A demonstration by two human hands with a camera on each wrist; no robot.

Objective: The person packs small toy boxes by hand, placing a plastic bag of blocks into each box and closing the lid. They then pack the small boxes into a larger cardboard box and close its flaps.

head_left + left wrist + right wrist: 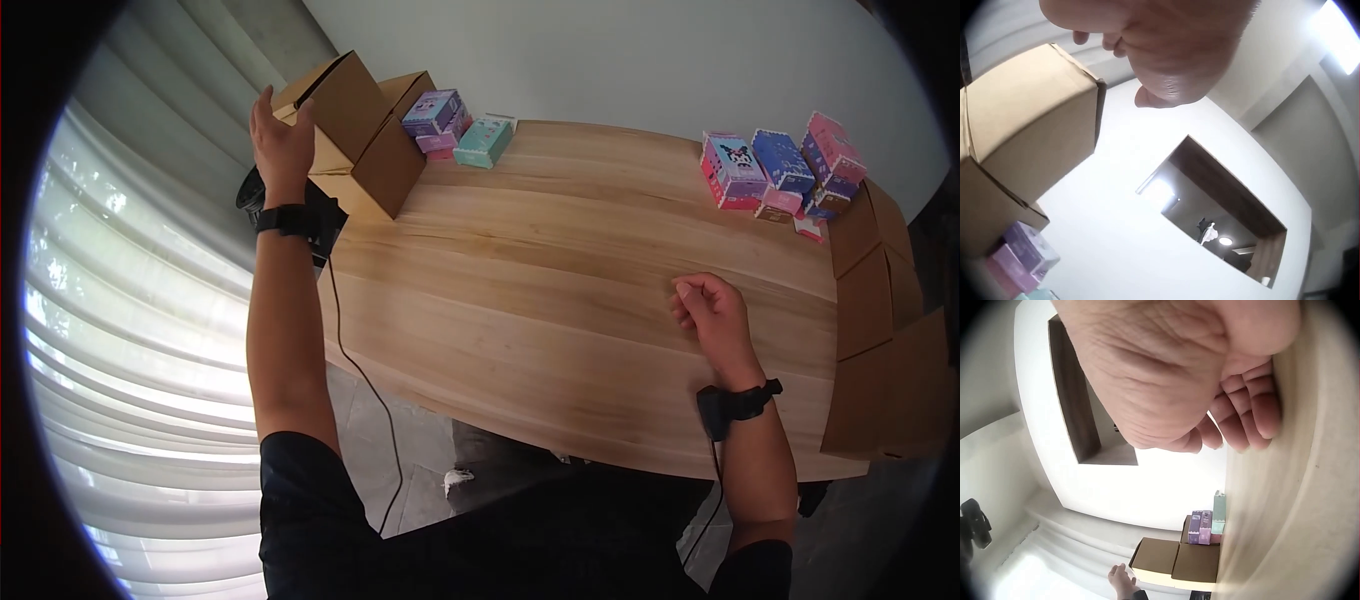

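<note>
My left hand (282, 145) is raised at the upper cardboard box (345, 105) on the table's far left, fingers and thumb apart and nothing held between them. In the head view it overlaps the left edge of that box, which is stacked over another cardboard box (385, 170). From the left wrist, the palm (1179, 44) shows to the right of the box, with a gap between them in that view. My right hand (715, 318) stays low over the right half of the wooden table (540, 300), fingers loosely curled around nothing.
Beside the left boxes sit a purple box (432, 112), a pink one under it and a teal box (485, 142). Several small colourful boxes (735, 170) are grouped at the far right, next to brown cardboard boxes (870, 300). A cable (345, 345) hangs past the table's left edge, near a curtain (150, 330).
</note>
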